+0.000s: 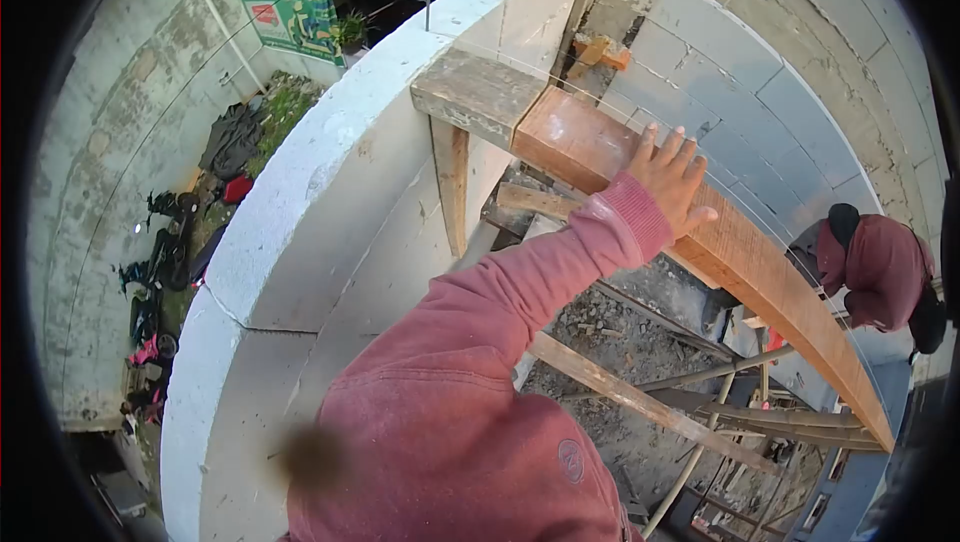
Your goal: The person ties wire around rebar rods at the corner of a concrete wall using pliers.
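Left hand [668, 182] laid palm-down on a long brown beam [765, 267] — thumb out to the side, a greyed plank [478, 92] meeting the beam's upper end, a white-topped block wall [290, 217] at left, a co-worker [875, 267] at right, rubble [605, 332] below.

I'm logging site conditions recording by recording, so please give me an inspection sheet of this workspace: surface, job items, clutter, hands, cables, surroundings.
Surface: pale block wall, curved, top edge exposed.
Job items: reddish-brown wooden beam, one end next to a grey weathered board.
Clutter: rubble below, with a plank crossing above it.
Hands: left hand lies open on the beam; right hand out of view.
Cables: no power cable made out; a thin line runs alongside the beam.
Surroundings: another person at right; green banner at upper left.
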`<state>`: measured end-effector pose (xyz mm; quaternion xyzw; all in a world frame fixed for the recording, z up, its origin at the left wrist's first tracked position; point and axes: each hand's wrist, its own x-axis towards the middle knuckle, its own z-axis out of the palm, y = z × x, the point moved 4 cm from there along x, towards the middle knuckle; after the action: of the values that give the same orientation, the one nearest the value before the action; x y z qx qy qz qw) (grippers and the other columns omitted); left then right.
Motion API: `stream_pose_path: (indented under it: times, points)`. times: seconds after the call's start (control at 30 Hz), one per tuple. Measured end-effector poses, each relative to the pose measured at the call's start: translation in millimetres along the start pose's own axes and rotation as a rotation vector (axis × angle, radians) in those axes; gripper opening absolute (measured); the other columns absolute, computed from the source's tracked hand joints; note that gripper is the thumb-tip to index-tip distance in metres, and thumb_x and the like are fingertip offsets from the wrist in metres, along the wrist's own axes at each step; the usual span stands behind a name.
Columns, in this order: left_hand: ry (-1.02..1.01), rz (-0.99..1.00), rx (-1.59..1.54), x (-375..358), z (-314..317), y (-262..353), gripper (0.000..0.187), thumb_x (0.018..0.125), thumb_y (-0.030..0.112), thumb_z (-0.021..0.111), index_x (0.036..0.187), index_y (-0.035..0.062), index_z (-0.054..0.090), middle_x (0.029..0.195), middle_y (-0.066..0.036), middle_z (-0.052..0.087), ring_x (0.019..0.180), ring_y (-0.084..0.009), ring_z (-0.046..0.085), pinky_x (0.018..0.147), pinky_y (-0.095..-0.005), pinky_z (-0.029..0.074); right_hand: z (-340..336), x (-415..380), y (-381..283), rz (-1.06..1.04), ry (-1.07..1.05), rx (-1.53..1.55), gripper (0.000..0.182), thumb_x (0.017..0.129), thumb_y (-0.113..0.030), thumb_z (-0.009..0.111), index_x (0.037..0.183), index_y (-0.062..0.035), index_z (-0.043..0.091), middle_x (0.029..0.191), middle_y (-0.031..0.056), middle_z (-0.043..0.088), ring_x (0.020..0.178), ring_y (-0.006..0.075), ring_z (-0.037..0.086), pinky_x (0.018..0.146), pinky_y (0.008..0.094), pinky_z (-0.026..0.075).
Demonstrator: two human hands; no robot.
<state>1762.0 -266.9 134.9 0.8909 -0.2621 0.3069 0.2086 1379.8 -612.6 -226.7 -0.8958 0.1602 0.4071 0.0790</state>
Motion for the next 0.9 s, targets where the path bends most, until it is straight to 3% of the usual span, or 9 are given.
stream_pose_path:
  times: [0.2,0.3,0.4,0.6,0.8,0.9]
  points:
    - [-0.324,-0.088,-0.093,-2,-9,-1,0.067,0.086,0.056,0.045,0.124,0.0001,0.050,0.131,-0.022,0.045,0.129,-0.0360,0.032,0.105,-0.0586,0.018,-69,42,-44,-0.068,-0.010,-0.120,0.029,0.077,-0.023,0.060,0.103,-0.0105,0.066,0.107,0.0105,0.064,0.100,0.0263,0.061,0.083,0.0364,0.049]
    - [-0.001,-0.113,-0.043,-6,-6,-3,0.072,0.085,0.058,0.044,0.126,-0.0012,0.048,0.133,-0.023,0.042,0.129,-0.0369,0.030,0.105,-0.0599,0.016,-91,54,-59,-0.089,-0.009,-0.149,0.030,0.077,-0.023,0.061,0.103,-0.0104,0.066,0.107,0.0105,0.064,0.100,0.0261,0.061,0.083,0.0363,0.049]
    - [-0.332,-0.178,-0.055,-1,0,-5,0.077,0.084,0.060,0.043,0.129,-0.0021,0.044,0.137,-0.023,0.037,0.131,-0.0363,0.028,0.106,-0.0597,0.013,-100,50,-77,-0.088,-0.010,-0.147,0.030,0.076,-0.024,0.061,0.103,-0.0102,0.066,0.108,0.0105,0.064,0.101,0.0260,0.061,0.083,0.0362,0.049]
    - [-0.344,-0.130,-0.034,0,3,-6,0.081,0.084,0.061,0.042,0.134,-0.0025,0.037,0.139,-0.023,0.035,0.134,-0.0355,0.024,0.107,-0.0593,0.009,-83,55,-76,-0.072,-0.013,-0.102,0.031,0.076,-0.024,0.061,0.104,-0.0100,0.066,0.108,0.0104,0.064,0.101,0.0257,0.061,0.084,0.0359,0.048]
    - [-0.478,-0.152,-0.022,4,-6,-5,0.084,0.083,0.062,0.042,0.136,-0.0015,0.034,0.141,-0.023,0.031,0.136,-0.0351,0.020,0.108,-0.0583,0.008,-66,53,-74,-0.059,-0.019,-0.045,0.032,0.076,-0.025,0.062,0.104,-0.0097,0.066,0.109,0.0103,0.064,0.101,0.0255,0.060,0.085,0.0357,0.048]
    - [-0.397,-0.142,0.018,3,-2,-3,0.085,0.083,0.063,0.041,0.138,-0.0004,0.031,0.143,-0.023,0.028,0.136,-0.0348,0.018,0.108,-0.0581,0.007,-54,51,-70,-0.052,-0.022,-0.009,0.033,0.076,-0.025,0.062,0.105,-0.0095,0.066,0.109,0.0103,0.064,0.102,0.0253,0.060,0.085,0.0355,0.048]
